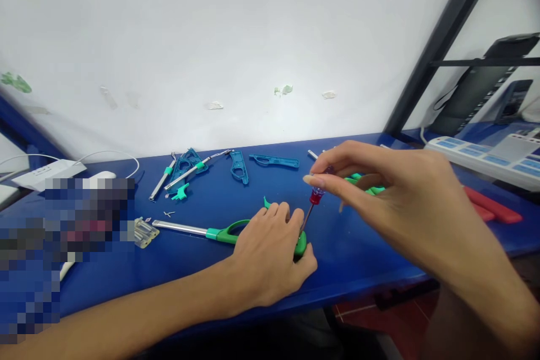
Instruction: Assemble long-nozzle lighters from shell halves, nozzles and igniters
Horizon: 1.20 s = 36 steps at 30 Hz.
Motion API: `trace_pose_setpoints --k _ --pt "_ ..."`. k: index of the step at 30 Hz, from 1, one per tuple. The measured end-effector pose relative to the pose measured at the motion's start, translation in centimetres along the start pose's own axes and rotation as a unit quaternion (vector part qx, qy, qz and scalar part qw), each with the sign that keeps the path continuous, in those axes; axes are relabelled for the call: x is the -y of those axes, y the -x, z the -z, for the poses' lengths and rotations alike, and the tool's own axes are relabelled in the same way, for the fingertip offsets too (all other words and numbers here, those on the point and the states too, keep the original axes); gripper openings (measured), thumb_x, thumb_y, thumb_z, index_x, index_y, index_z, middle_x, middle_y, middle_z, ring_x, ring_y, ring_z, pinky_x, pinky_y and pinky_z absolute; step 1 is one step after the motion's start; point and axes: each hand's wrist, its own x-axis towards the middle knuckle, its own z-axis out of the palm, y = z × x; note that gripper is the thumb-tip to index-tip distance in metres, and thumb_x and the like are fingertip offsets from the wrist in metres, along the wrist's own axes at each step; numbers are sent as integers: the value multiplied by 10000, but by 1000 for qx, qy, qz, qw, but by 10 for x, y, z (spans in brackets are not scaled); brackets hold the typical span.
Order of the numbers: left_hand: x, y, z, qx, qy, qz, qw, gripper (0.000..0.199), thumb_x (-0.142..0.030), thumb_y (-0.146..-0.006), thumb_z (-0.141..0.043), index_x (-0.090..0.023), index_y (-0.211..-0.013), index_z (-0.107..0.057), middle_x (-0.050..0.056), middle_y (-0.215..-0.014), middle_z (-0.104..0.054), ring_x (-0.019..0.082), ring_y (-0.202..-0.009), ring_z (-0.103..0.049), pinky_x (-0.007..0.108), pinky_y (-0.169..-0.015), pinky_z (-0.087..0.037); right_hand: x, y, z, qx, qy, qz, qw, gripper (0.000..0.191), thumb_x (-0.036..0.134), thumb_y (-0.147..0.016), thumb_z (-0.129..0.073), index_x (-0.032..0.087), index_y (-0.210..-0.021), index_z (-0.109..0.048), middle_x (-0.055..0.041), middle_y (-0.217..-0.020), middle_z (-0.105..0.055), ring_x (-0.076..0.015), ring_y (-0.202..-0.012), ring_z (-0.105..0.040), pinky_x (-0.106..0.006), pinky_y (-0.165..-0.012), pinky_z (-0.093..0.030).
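My left hand [268,253] presses a green long-nosed gas lighter [228,233] down on the blue table, its fingers closed over the handle. The lighter's silver barrel points left. In my right hand [379,180] a small screwdriver [315,196] with a clear and red handle is pinched between thumb and fingertips. Its shaft slants down to the green handle's right end, beside my left fingers. The exact spot where the tip meets the handle is hard to make out. Some green pieces [365,183] lie behind my right hand, partly hidden.
Blue casing halves [274,161] and metal lighter tubes [185,173] lie toward the wall. Small screws [169,214] and a pack of metal cylinders [145,232] sit left. Red-handled tool [491,205] and a white power strip [485,157] are at right. The left edge is pixelated.
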Motion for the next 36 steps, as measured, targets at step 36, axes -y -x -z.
trace_pose_setpoints --k 36 --pt "-3 -2 8 4 64 33 997 267 -366 -913 -518 -156 -926 -682 154 -1054 -701 362 -1049 -665 576 -1020 -518 10 0 -11 83 -88 111 986 139 268 -1023 -626 297 -1058 -757 18 -1088 -752 -149 -911 -695 -262 -766 -499"
